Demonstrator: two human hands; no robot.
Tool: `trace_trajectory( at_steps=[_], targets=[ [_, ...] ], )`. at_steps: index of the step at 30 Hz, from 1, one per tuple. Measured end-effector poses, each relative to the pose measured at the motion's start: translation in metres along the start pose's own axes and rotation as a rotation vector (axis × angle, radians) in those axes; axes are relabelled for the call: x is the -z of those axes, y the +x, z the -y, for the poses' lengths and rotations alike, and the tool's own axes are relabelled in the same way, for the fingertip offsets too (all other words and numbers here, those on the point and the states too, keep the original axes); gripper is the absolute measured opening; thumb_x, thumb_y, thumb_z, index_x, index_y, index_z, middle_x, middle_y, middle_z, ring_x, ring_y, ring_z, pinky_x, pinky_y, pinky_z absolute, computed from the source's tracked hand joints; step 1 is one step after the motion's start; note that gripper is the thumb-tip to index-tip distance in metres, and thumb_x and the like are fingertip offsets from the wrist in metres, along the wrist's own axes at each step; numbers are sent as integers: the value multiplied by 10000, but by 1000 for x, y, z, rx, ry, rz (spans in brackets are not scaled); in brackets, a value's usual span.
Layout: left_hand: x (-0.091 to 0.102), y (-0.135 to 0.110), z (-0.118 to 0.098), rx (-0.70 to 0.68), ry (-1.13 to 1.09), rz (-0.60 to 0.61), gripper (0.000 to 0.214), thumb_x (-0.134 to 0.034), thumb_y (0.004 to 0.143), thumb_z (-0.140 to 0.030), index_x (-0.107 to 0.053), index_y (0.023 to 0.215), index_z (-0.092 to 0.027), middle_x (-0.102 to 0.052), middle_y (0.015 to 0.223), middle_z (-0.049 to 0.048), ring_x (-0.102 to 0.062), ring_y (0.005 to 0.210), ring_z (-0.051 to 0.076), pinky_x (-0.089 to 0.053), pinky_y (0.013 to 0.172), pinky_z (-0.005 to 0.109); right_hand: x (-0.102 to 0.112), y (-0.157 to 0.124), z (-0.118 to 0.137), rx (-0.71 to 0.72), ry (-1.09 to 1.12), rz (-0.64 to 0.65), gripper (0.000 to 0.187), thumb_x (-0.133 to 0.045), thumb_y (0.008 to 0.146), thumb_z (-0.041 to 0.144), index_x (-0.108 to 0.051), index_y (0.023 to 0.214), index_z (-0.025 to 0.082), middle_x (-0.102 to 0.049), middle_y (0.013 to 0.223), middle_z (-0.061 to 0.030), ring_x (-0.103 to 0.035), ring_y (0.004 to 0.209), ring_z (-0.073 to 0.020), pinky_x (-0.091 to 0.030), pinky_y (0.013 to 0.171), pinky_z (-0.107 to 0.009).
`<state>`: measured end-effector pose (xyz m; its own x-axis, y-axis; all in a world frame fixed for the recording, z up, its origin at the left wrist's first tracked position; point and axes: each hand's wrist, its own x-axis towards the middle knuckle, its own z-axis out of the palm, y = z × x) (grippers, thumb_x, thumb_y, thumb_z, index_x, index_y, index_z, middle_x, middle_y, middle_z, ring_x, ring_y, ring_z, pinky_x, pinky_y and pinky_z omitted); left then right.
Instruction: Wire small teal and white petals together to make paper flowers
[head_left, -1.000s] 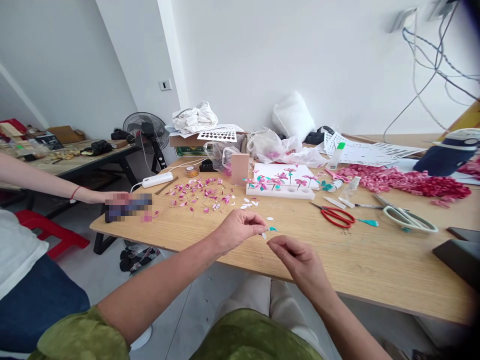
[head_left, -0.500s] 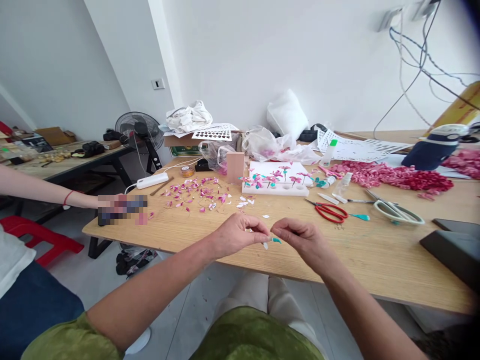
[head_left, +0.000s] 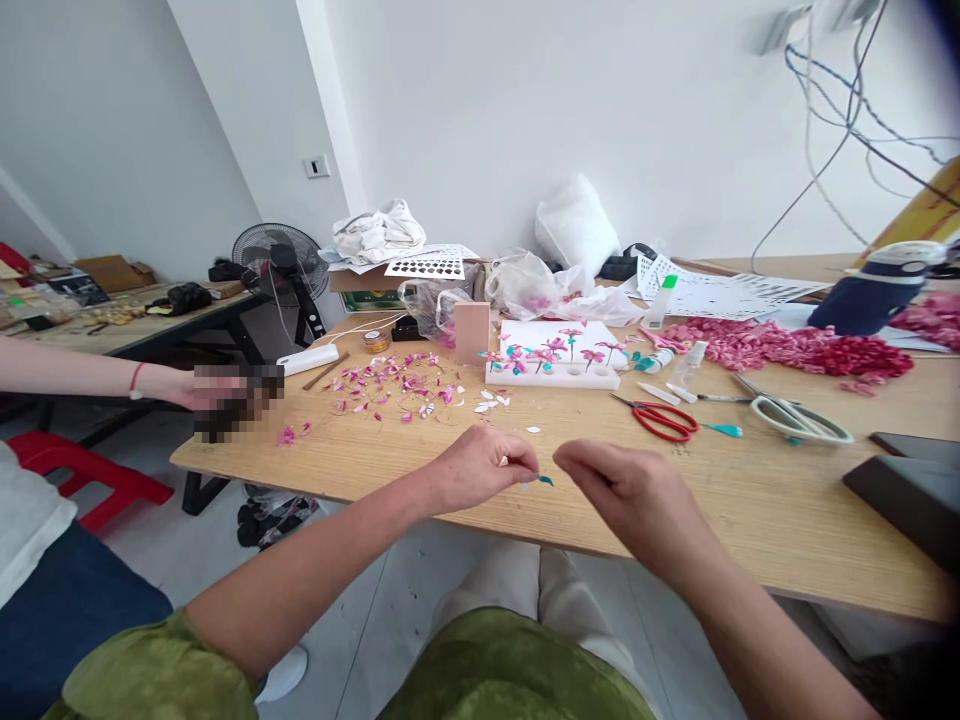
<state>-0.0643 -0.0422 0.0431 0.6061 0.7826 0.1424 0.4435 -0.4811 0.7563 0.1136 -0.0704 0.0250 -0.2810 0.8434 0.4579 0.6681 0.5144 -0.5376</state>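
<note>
My left hand (head_left: 480,466) is pinched shut over the front edge of the wooden table (head_left: 750,520), holding a tiny teal-tipped stem with a white petal (head_left: 541,481). My right hand (head_left: 630,490) hovers just right of it, fingers curled together, and I cannot see anything in them. Loose white petals (head_left: 489,402) lie on the table a little beyond my hands. Further back stands a white foam block (head_left: 547,374) with pink paper flowers stuck upright in it.
Pink petal scraps (head_left: 390,385) are scattered left of centre. Red-handled scissors (head_left: 660,418), white scissors (head_left: 795,420) and glue tubes lie to the right, with a heap of pink flowers (head_left: 787,350) behind. Another person's arm (head_left: 90,378) reaches in from the left. A dark tablet (head_left: 907,495) sits far right.
My right hand met the left at the stem, then drew back slightly to the right. The other person's hand pulled back to the left, off the table edge.
</note>
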Motion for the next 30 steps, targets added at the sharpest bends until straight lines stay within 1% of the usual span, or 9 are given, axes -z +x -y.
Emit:
trace_trajectory(
  at_steps=[3, 8, 11, 13, 16, 19, 23, 27, 30],
  targets=[
    [2, -4, -4, 11, -158, 25, 109, -540, 711, -194, -637, 687, -149, -627, 691, 10, -547, 703, 121, -398, 687, 218, -1, 15, -15, -53, 217, 104, 215, -476, 777, 316, -593, 654, 184, -586, 626, -5, -505, 590, -124, -378, 553, -211],
    [2, -2, 3, 138, -407, -166, 95, -586, 668, -218, -612, 651, -127, -592, 639, 5, -522, 642, 105, -394, 650, 224, -37, 5, -29, -157, 505, 93, 227, -495, 768, 358, -581, 672, 171, -540, 611, 9, -476, 602, -119, -383, 564, -214],
    [0, 2, 9, 157, -338, -238, 87, -582, 661, -205, -608, 644, -124, -591, 645, 4, -516, 647, 106, -392, 647, 222, -48, -13, -19, -158, 380, 48, 236, -456, 792, 345, -583, 689, 175, -543, 599, 6, -472, 575, -118, -370, 536, -213],
    [-1, 4, 11, 151, -220, -237, 91, -566, 673, -202, -611, 644, -129, -604, 664, 7, -524, 667, 114, -396, 660, 225, -45, -21, -9, -117, 203, 19, 234, -427, 807, 312, -585, 696, 181, -553, 585, 3, -472, 542, -114, -353, 511, -211],
    [-1, 4, 8, 110, -42, -159, 109, -534, 702, -195, -624, 672, -142, -627, 695, 8, -539, 691, 123, -399, 682, 228, -26, -21, 3, -37, -25, -9, 221, -415, 809, 267, -596, 707, 193, -577, 591, -6, -475, 507, -110, -332, 494, -213],
    [1, 1, 2, 32, 24, -22, 123, -513, 722, -176, -632, 701, -152, -636, 717, 8, -546, 705, 121, -398, 688, 221, -6, -6, 4, 7, -98, 33, 208, -430, 797, 250, -604, 695, 200, -587, 598, -9, -479, 511, -113, -329, 501, -218],
    [5, -4, -5, 15, -97, 73, 112, -529, 715, -177, -634, 696, -143, -627, 712, 13, -545, 707, 119, -398, 688, 216, -2, 15, -12, -23, 146, 163, 211, -453, 791, 282, -596, 668, 188, -575, 614, 1, -488, 573, -119, -354, 537, -213],
    [5, -4, -3, 111, -322, -40, 102, -562, 689, -206, -614, 653, -126, -596, 643, 8, -523, 659, 110, -391, 659, 224, -24, 13, -28, -131, 480, 161, 231, -485, 777, 351, -581, 669, 170, -541, 629, 6, -477, 612, -120, -375, 569, -215],
    [2, 0, 5, 166, -396, -155, 91, -578, 668, -205, -601, 649, -119, -580, 633, 3, -510, 637, 101, -388, 645, 223, -42, -3, -25, -167, 490, 98, 238, -478, 781, 360, -578, 684, 168, -538, 619, 6, -475, 603, -122, -377, 563, -219]
  ],
)
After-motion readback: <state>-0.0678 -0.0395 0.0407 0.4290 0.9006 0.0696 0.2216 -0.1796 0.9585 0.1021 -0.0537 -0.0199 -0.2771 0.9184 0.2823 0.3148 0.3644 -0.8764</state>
